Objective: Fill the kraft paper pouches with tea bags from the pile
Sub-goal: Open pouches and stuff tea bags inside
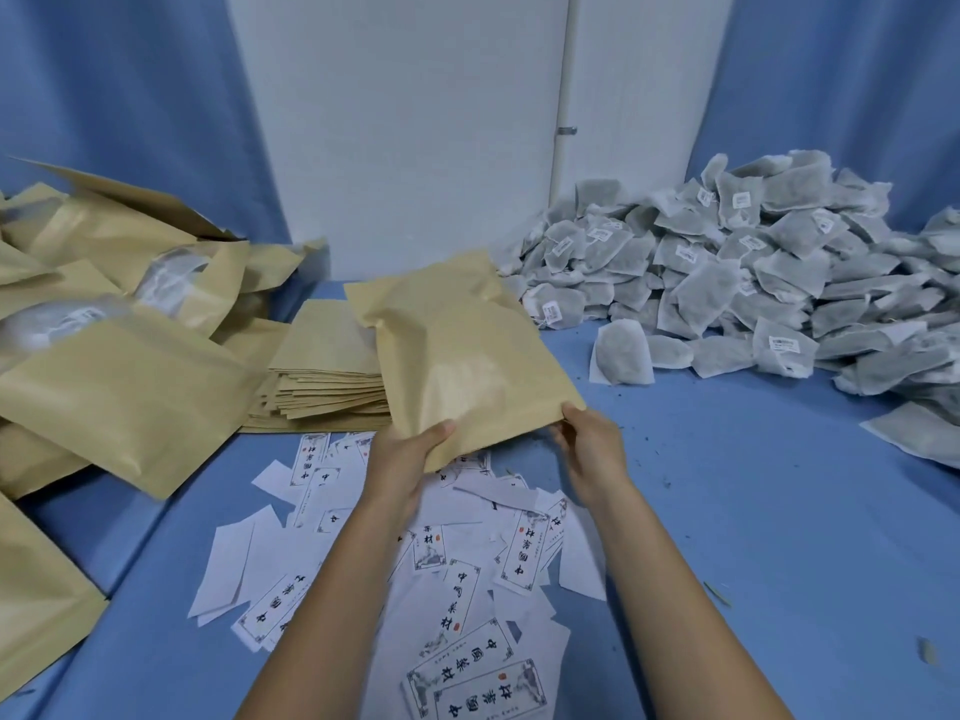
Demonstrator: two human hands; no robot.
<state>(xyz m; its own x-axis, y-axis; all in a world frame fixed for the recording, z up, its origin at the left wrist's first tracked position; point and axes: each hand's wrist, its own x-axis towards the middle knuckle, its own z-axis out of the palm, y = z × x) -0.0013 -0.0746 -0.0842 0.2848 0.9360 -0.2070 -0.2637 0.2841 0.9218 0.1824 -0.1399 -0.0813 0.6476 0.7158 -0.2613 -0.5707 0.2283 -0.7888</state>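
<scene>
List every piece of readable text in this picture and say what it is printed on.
"中國藥材" (third character uncertain): large brush characters on the white paper labels scattered on the blue table.
Small print and red seals on those labels: too blurred to read.
Tea bag tags: printed, but too small to read.
Held kraft pouch: no text visible on the side shown.

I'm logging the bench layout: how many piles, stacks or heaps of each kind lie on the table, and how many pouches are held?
Tea bag pile: 1
Flat pouch stack: 1
Loose pouch heap: 1
Label scatter: 1
Held pouch, in left hand and right hand: 1
Total: 5
</scene>
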